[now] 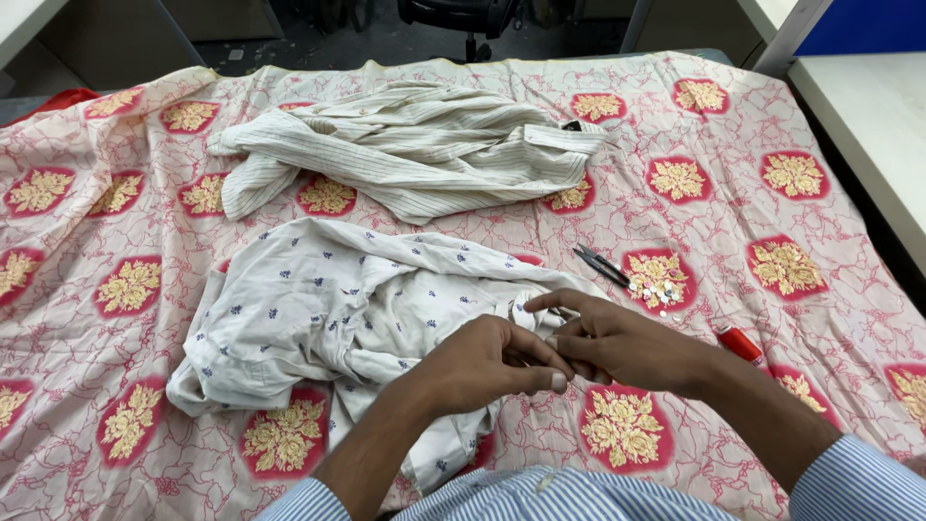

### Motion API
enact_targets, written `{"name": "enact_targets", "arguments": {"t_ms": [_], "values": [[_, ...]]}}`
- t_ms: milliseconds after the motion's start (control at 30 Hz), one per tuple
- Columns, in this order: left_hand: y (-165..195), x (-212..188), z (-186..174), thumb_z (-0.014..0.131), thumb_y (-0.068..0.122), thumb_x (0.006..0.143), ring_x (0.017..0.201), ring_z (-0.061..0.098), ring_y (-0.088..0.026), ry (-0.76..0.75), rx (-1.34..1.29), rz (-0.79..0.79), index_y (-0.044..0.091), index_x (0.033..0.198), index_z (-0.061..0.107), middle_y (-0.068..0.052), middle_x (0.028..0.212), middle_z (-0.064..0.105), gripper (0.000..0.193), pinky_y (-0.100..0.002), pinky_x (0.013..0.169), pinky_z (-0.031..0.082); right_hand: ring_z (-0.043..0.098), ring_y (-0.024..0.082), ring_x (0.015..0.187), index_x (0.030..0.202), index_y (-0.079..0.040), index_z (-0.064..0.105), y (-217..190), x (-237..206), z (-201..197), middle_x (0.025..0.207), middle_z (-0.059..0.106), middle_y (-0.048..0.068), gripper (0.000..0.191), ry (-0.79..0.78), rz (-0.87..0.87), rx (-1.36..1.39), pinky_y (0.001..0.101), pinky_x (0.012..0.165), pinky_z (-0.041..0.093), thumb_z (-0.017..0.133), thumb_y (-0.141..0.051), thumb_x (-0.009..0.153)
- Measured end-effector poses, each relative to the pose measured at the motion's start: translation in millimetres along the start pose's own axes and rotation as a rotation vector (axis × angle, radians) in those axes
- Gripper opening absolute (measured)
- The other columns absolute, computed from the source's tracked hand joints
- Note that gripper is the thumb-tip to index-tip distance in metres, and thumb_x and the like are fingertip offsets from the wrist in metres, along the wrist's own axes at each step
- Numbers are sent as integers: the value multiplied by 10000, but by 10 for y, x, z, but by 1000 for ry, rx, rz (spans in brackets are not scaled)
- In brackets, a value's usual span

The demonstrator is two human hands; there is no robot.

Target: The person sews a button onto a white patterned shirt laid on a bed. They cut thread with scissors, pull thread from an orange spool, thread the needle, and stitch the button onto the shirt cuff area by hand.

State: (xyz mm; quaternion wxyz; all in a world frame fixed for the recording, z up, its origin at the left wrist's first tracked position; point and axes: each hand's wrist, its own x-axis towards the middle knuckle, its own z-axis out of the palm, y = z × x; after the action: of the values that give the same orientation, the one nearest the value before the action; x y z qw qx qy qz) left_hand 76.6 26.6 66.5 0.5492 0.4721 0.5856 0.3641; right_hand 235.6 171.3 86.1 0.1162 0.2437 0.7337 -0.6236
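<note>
Pinching together over the white printed shirt [318,309], left hand [487,362] and right hand [617,342] close fingertips on something too small to identify; scissors [600,264] and buttons [656,289] lie handy at one o'clock.

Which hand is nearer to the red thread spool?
The right hand is nearer; the red thread spool lies just to its right. The left hand is farther away, on the other side of the right hand.

Dark floor [386,43] beyond the bed, perhaps an office chair base [471,19], pale desk [868,106] at right.
</note>
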Motion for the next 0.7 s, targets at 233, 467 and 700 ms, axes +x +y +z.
{"name": "enact_targets", "arguments": {"t_ms": [233,467,700], "values": [[1,15,-73,750,202,833,835,776,-115,144,134,-83,53,1026,811,-67,925,825,251,-268,823,602,422,88,560,1380,-78,569,82,71,-27,644,488,-22,412,53,25,73,265,517,370,547,-217,993],[-168,19,-220,781,232,841,834,742,-110,149,-42,-11,32,1048,794,-48,916,801,287,-276,813,582,446,72,563,1216,-110,748,12,167,-30,644,524,-34,349,145,47,-61,255,512,393,592,-292,962],[-154,64,-258,801,298,875,742,531,-44,256,-563,-72,69,1123,766,53,873,670,339,-249,769,452,464,62,542,1209,-66,735,-15,242,-63,648,532,-35,359,224,15,207,245,480,363,566,-297,992]]}}
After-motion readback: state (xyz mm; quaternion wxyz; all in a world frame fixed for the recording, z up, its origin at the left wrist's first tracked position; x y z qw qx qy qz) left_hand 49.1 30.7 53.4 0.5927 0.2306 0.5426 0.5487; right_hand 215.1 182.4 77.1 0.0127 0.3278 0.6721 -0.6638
